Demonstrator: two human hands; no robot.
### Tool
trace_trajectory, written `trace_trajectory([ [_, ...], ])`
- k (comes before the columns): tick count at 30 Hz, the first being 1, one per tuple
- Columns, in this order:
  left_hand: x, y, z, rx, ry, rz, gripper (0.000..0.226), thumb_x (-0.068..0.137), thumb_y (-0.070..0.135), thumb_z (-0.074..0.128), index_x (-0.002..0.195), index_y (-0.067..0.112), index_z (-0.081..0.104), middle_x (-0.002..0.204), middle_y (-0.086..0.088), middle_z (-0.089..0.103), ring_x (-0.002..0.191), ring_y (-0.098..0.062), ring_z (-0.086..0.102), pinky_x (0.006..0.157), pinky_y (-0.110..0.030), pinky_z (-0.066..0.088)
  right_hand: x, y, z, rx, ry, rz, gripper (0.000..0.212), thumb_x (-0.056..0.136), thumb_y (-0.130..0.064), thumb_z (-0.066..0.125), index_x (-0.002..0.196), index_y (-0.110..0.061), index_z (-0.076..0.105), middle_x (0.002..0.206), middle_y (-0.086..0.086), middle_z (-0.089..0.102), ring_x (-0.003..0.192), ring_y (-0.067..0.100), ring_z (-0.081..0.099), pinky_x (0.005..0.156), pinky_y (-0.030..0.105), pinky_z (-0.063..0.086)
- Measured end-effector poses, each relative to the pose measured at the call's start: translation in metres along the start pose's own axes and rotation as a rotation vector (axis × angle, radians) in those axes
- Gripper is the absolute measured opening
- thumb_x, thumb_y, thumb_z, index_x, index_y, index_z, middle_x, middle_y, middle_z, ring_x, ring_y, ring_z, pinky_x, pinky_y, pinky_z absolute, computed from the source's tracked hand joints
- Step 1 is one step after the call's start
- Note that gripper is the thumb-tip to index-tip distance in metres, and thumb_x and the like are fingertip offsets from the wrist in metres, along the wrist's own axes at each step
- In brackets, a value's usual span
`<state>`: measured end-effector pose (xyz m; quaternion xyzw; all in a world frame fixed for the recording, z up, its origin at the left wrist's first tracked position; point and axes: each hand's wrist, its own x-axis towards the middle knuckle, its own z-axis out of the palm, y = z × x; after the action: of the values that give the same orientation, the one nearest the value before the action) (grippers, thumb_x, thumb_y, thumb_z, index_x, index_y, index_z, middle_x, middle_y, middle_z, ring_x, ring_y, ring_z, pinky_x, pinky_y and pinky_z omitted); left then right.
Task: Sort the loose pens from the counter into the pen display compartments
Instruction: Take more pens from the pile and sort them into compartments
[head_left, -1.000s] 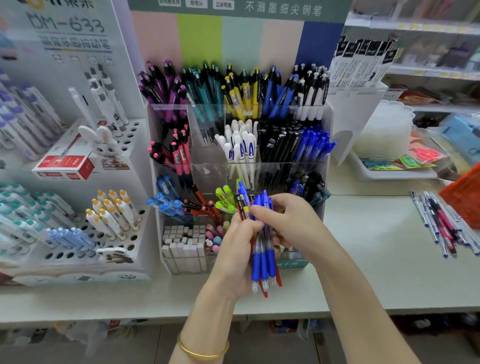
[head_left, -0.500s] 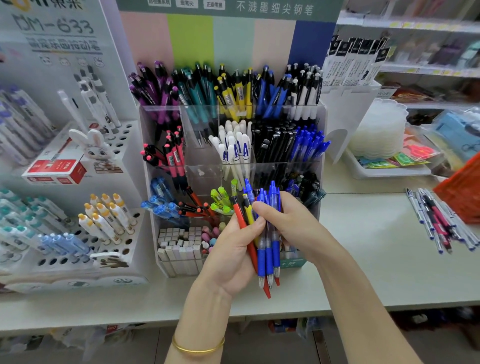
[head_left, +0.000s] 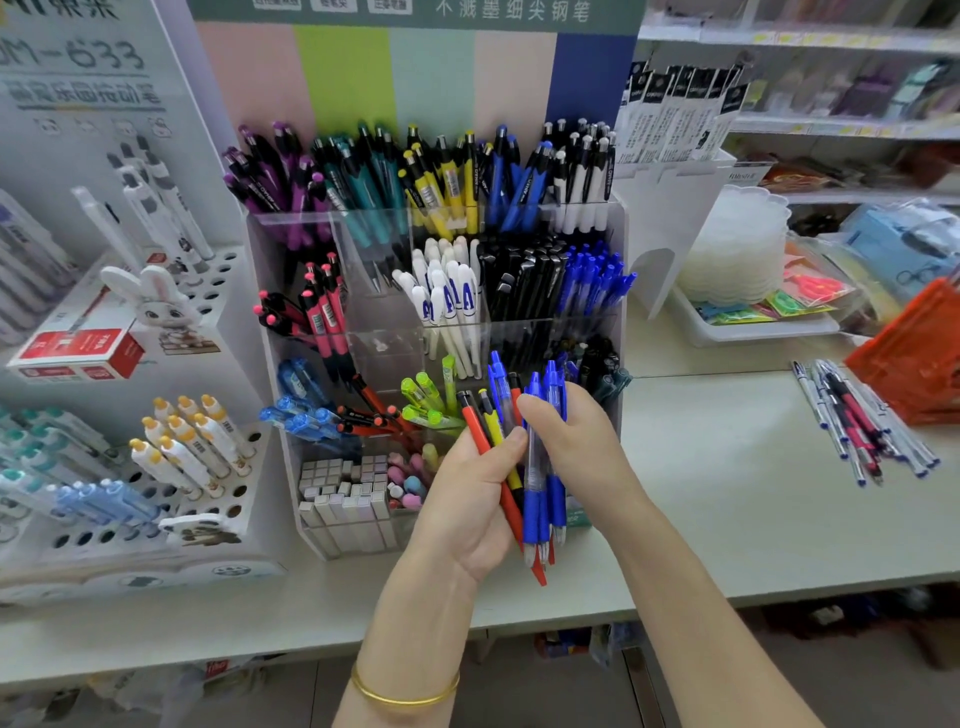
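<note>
The sorting looks only partly done. The pen display is well stocked, most of its clear compartments packed by colour, though one near the middle looks nearly bare. Off to the right, a heap of loose pens lies on the table, beside an orange basket and well apart from the display. My guess is that all of those are yet to be sorted, along with what the person is carrying.

Just in front of the display's lower rows, the left hand is turned palm up, its fingers and thumb curled round a bunch of pens, red, yellow and blue, tips pointing down. The right hand is closed over the blue pens in that bunch, thumb and fingers pinching their upper ends. I take it the blues are being picked out, perhaps for the blue compartment higher up.
</note>
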<state>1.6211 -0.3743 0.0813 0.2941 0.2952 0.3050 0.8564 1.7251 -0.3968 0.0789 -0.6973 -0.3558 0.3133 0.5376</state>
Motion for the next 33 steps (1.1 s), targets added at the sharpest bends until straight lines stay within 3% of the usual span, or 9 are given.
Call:
trace_trajectory([
  [3,0.000,-0.003,0.002,0.015,0.036,0.044,0.031,0.096,0.006,0.049,0.126,0.004,0.056,0.119,-0.019,0.066,0.110,-0.031,0.065,0.090,-0.046,0.054,-0.002,0.002,-0.001,0.015,-0.070,0.041,0.039,0.072,-0.043,0.065,0.085,-0.006,0.062,0.083,0.011,0.067,0.077,0.019,0.063,0.079,0.039,0.053],
  [7,-0.002,-0.005,0.003,0.032,0.068,0.078,0.030,0.095,0.002,0.051,0.125,0.007,0.057,0.115,-0.015,0.069,0.105,-0.027,0.068,0.085,-0.041,0.058,-0.004,0.004,0.002,0.107,-0.066,0.039,0.022,0.083,-0.022,0.067,0.086,-0.001,0.062,0.079,0.007,0.065,0.074,0.016,0.061,0.077,0.040,0.053],
  [12,-0.003,-0.005,0.002,0.029,0.101,0.094,0.028,0.095,0.002,0.052,0.122,0.007,0.058,0.111,-0.014,0.071,0.099,-0.025,0.070,0.078,-0.036,0.060,-0.007,0.003,0.007,0.196,-0.025,0.061,0.010,0.090,-0.011,0.058,0.086,-0.003,0.062,0.078,0.005,0.066,0.071,0.012,0.063,0.068,0.026,0.054],
  [14,-0.004,-0.005,0.001,0.037,0.116,0.095,0.026,0.095,0.002,0.052,0.121,0.006,0.058,0.110,-0.014,0.071,0.099,-0.026,0.070,0.079,-0.036,0.060,-0.009,0.002,0.008,0.218,-0.036,0.074,0.010,0.092,-0.012,0.057,0.086,-0.006,0.061,0.080,0.007,0.066,0.072,0.014,0.062,0.069,0.028,0.053],
  [20,-0.005,-0.006,-0.004,0.097,0.135,0.104,0.024,0.096,0.001,0.051,0.115,0.010,0.061,0.109,-0.013,0.071,0.102,-0.027,0.068,0.087,-0.041,0.057,-0.009,0.001,0.009,0.298,-0.060,0.107,0.023,0.095,-0.015,0.053,0.095,0.007,0.058,0.083,0.013,0.066,0.075,0.020,0.063,0.073,0.037,0.053],
  [23,-0.004,-0.005,-0.007,0.162,0.133,0.126,0.025,0.097,0.000,0.049,0.118,0.009,0.059,0.105,-0.013,0.072,0.096,-0.024,0.071,0.083,-0.038,0.058,-0.011,-0.004,0.008,0.377,-0.050,0.110,0.016,0.096,-0.014,0.050,0.086,-0.003,0.056,0.073,0.009,0.067,0.062,0.018,0.065,0.055,0.028,0.051],
  [25,-0.006,-0.004,-0.010,0.246,0.112,0.143,0.025,0.098,0.001,0.047,0.118,0.012,0.058,0.096,-0.008,0.074,0.087,-0.020,0.072,0.077,-0.037,0.060,-0.010,-0.009,0.005,0.413,-0.022,0.116,0.014,0.096,-0.015,0.048,0.088,-0.004,0.051,0.073,0.012,0.063,0.055,0.020,0.063,0.045,0.029,0.051],
  [29,-0.010,0.000,-0.018,0.467,0.072,0.157,0.019,0.100,0.008,0.046,0.115,0.016,0.055,0.085,0.001,0.073,0.075,-0.012,0.071,0.064,-0.027,0.055,-0.006,-0.011,0.000,0.370,0.081,0.015,0.019,0.095,-0.011,0.049,0.076,-0.009,0.048,0.063,0.006,0.053,0.059,0.023,0.053,0.053,0.044,0.054],
  [33,-0.012,0.006,-0.024,0.556,0.029,0.120,0.019,0.100,0.009,0.048,0.118,0.013,0.054,0.084,-0.004,0.068,0.070,-0.013,0.063,0.064,-0.030,0.051,-0.002,-0.008,-0.001,0.258,0.057,-0.047,0.015,0.091,-0.005,0.049,0.081,-0.009,0.039,0.043,0.004,0.042,0.036,0.020,0.037,0.042,0.027,0.037],
])
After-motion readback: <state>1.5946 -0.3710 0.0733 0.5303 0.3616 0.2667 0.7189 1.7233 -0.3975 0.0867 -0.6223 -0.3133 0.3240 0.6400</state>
